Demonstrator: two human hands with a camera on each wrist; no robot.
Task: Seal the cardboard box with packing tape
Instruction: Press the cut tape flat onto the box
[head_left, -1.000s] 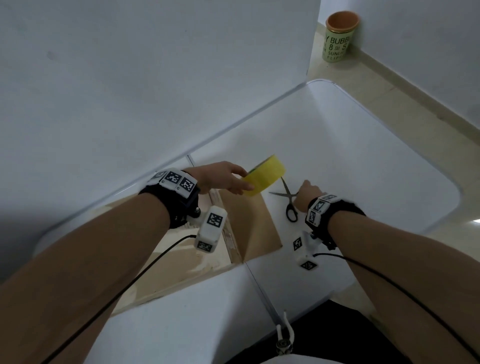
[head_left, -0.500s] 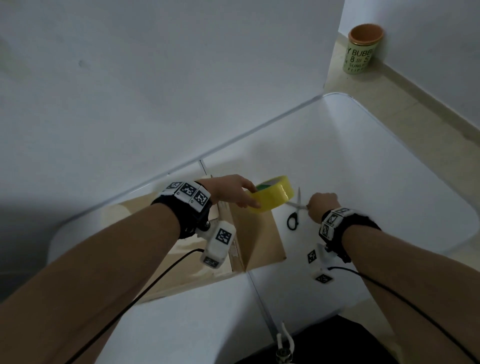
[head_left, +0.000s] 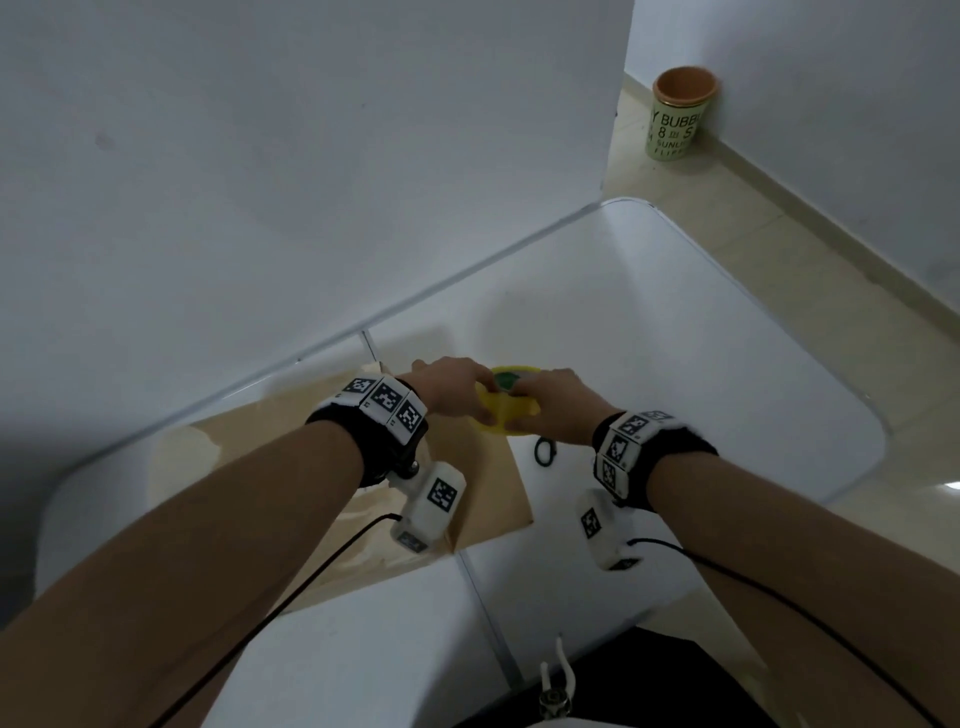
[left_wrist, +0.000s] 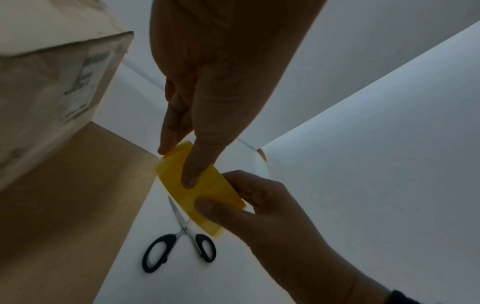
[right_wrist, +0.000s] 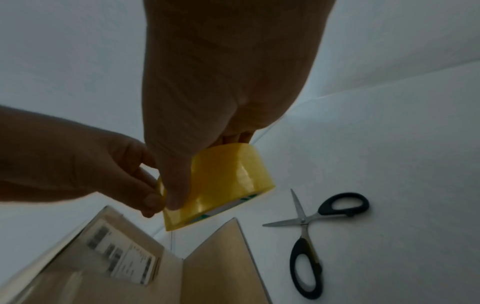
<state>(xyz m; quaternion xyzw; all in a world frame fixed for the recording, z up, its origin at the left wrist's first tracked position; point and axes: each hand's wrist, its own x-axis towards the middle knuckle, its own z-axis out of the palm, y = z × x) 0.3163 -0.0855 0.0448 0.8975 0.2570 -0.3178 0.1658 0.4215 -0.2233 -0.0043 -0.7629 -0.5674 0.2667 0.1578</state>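
Tape roll (head_left: 506, 410): yellow, glossy, green-printed core; held in the air above the table (head_left: 675, 364), just past the cardboard box (head_left: 488, 493) flap. Left hand (head_left: 452, 392): thumb and fingers pinching the roll's rim. Right hand (head_left: 558, 410): fingers curled round the roll's opposite side. Scissors (right_wrist: 311, 232): black-handled, flat on the table beside the box.

I count one roll of yellow tape (head_left: 506, 410), one cardboard box (head_left: 488, 488), one pair of scissors (left_wrist: 182, 244), one printed cup (head_left: 675, 114), two wrist cameras and my two hands.
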